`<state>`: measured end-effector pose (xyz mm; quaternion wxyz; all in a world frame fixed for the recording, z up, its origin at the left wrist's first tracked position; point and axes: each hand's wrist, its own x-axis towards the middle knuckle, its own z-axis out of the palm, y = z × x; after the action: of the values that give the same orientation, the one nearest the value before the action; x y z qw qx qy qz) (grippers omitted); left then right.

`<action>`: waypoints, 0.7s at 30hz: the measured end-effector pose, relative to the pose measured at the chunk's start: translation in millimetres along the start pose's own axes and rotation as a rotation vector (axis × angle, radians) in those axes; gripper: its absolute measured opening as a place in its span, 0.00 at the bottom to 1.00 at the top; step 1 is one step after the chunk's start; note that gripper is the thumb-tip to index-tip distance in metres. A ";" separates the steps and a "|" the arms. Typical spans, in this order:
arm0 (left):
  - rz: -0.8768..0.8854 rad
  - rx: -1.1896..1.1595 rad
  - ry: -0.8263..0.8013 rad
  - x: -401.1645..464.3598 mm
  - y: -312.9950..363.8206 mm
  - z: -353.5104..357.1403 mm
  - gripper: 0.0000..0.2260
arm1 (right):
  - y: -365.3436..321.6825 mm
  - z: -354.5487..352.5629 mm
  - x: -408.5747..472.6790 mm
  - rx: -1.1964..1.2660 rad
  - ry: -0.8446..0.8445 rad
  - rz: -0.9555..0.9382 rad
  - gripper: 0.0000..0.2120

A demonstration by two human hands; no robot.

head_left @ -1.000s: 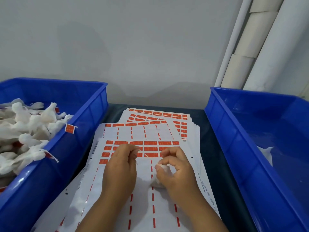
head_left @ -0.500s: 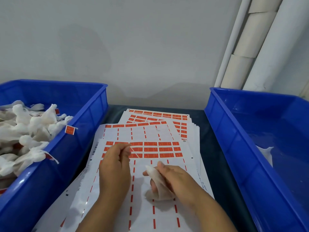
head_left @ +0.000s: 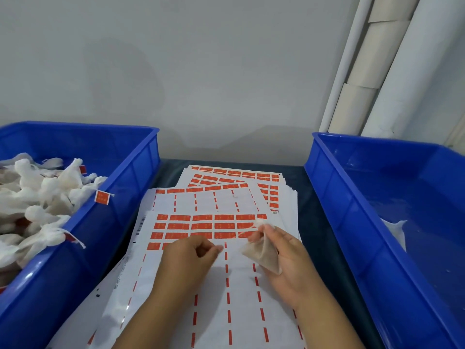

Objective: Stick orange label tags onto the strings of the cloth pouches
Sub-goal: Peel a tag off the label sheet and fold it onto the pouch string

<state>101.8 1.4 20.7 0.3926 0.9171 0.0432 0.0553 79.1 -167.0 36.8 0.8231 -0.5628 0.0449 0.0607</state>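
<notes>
Lying across a dark desk [head_left: 317, 222], a fanned stack of white label sheets [head_left: 226, 285] fills the gap between two blue plastic bins. The top sheet keeps several rows of orange label tags [head_left: 201, 225] at its far end; nearer the camera only the orange dashes between peeled columns are left on the bare backing. More sheets with orange tags poke out behind it, toward the wall.

The left bin [head_left: 130, 197] is heaped with white cloth pouches [head_left: 37, 197], and a few orange tags on their strings show among them, one [head_left: 102, 197] hanging over the bin's inner edge. The right bin [head_left: 352, 222] shows mostly bare blue floor, with one pale scrap [head_left: 395, 231] against its side; what the scrap is cannot be told.

The right hand [head_left: 284, 258] grips a cloth pouch [head_left: 264, 253] over the top sheet, fingers curled round it, gathered neck pointing away from the camera. Its thin string [head_left: 245, 231] runs out over the rows of tags. The left hand [head_left: 188, 263] hovers over the sheet just beside it, thumb and forefinger brought together; whether they pinch anything cannot be told.

Behind the desk stands a plain pale-grey wall [head_left: 176, 71]. In the right corner, white pipes [head_left: 352, 59] and pale rolls [head_left: 359, 104] lean upright.
</notes>
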 end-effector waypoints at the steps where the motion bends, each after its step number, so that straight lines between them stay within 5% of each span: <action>1: 0.018 0.030 -0.071 -1.3 2.6 0.0 0.09 | 1.1 -0.5 1.6 0.014 0.040 -0.009 0.12; 5: 0.121 0.072 -0.305 -7.0 9.0 -0.8 0.07 | 8.4 1.3 5.8 -0.095 0.173 -0.029 0.09; 10: 0.206 -0.043 -0.399 -11.1 13.6 -5.6 0.07 | 13.2 2.3 8.0 -0.307 0.262 -0.089 0.07; 17: 0.310 -0.145 -0.311 -14.4 17.1 -7.6 0.11 | 17.9 6.3 2.3 -0.662 0.162 -0.212 0.04; 21: 0.394 -0.179 -0.146 -14.2 14.7 -6.6 0.11 | 17.8 7.4 1.3 -0.812 0.092 -0.269 0.10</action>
<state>87.4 -5.8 34.9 0.4562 0.8707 -0.1705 0.0680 77.7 -153.7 22.9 0.5327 -0.8440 -0.0199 -0.0594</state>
